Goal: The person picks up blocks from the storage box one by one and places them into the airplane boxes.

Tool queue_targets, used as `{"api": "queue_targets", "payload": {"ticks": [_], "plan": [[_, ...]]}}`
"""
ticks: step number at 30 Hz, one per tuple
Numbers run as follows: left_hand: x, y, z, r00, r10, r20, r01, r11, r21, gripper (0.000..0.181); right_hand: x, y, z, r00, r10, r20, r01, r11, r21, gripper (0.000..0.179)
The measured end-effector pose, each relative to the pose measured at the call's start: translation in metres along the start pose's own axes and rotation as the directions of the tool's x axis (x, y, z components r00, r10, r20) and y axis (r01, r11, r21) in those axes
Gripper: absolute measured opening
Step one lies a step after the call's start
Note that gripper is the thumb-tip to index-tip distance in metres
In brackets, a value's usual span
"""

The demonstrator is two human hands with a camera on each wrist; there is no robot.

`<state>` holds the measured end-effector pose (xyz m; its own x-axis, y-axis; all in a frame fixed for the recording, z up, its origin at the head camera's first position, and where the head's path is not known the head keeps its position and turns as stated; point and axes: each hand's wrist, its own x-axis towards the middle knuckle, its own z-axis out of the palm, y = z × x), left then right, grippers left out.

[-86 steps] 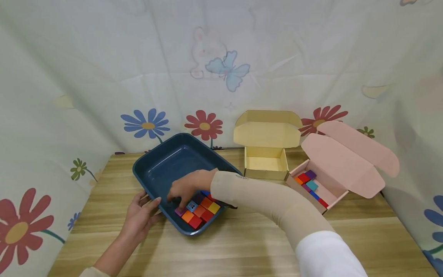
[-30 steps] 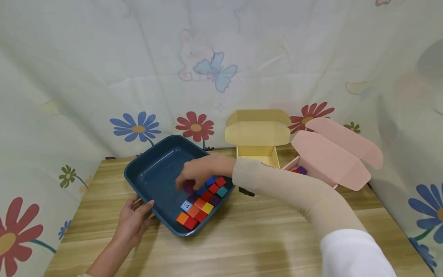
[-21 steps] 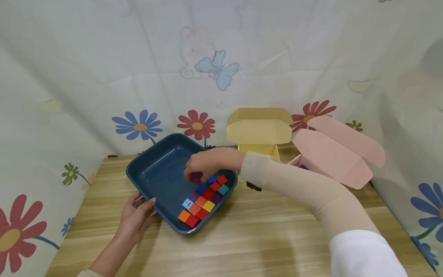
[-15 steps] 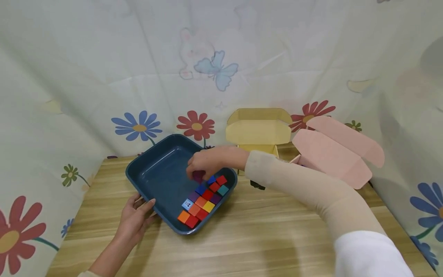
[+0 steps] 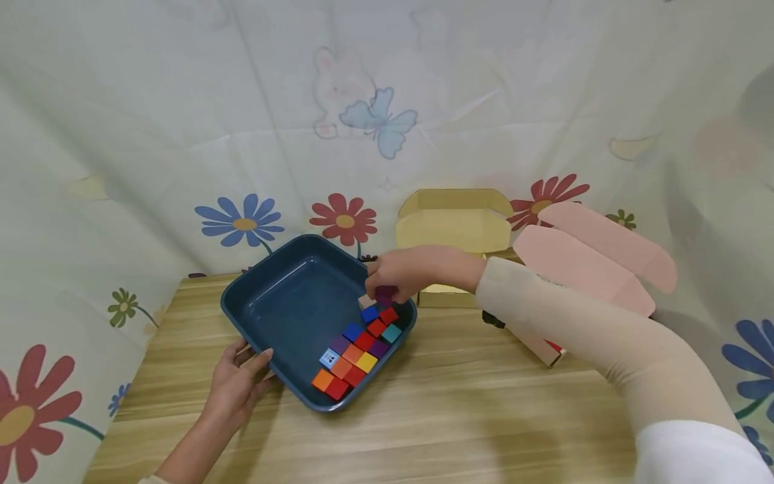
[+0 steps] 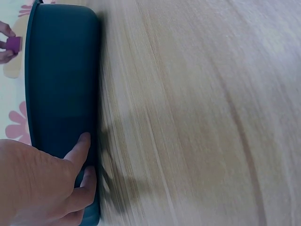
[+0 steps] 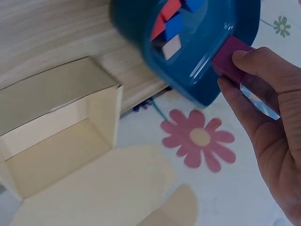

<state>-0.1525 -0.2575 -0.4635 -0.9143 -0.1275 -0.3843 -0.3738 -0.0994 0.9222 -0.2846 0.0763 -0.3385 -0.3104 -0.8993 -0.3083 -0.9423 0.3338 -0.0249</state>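
My right hand (image 5: 408, 271) pinches a purple cube (image 7: 230, 59) between thumb and fingers, raised over the right rim of a deep dark-blue tray (image 5: 284, 302). Several coloured cubes lie along the tray's near right side, among them a yellow cube (image 5: 366, 361), a teal cube (image 5: 392, 333) and a light blue cube with a printed face (image 5: 329, 358). A pale wooden cube (image 7: 171, 47) sits at the end of the group. At the tray's left side, my left hand (image 5: 238, 383) holds the wall, thumb at the rim and fingers against the outside (image 6: 61, 94).
Behind my right hand stands an open yellow box (image 5: 453, 228), whose visible inside holds nothing in the right wrist view. An open pink box (image 5: 583, 259) stands to its right, mostly covered by my right sleeve; a bit of red shows inside. A flowered cloth (image 5: 387, 134) hangs behind the table.
My right hand has picked the purple cube up from the tray and carried it right, towards the yellow box. The pale cube has come into sight. My left hand keeps its hold.
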Motion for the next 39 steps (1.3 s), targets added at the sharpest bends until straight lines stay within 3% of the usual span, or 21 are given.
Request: {"api": "queue_targets", "payload": {"ticks": [10, 19, 30, 39], "plan": [[0.001, -0.002, 0.001, 1.000, -0.007, -0.005, 0.006, 1.000, -0.011, 0.080, -0.047, 0.011, 0.013, 0.998, 0.026, -0.066, -0.018, 0.993, 0.114, 0.029], [0.000, 0.000, 0.001, 1.000, -0.011, -0.002, 0.011, 1.000, -0.009, 0.082, -0.086, 0.023, 0.028, 0.992, 0.036, -0.120, -0.018, 0.989, 0.144, 0.028], [-0.001, 0.001, 0.000, 1.000, -0.007, -0.018, 0.007, 1.000, -0.017, 0.080, -0.123, 0.033, 0.050, 0.987, 0.151, -0.051, -0.142, 0.978, 0.153, 0.027], [-0.001, 0.001, 0.002, 1.000, -0.006, -0.015, 0.006, 1.000, -0.018, 0.080, -0.160, 0.043, 0.074, 0.982, 0.184, -0.050, -0.171, 0.965, 0.198, 0.023]]}}
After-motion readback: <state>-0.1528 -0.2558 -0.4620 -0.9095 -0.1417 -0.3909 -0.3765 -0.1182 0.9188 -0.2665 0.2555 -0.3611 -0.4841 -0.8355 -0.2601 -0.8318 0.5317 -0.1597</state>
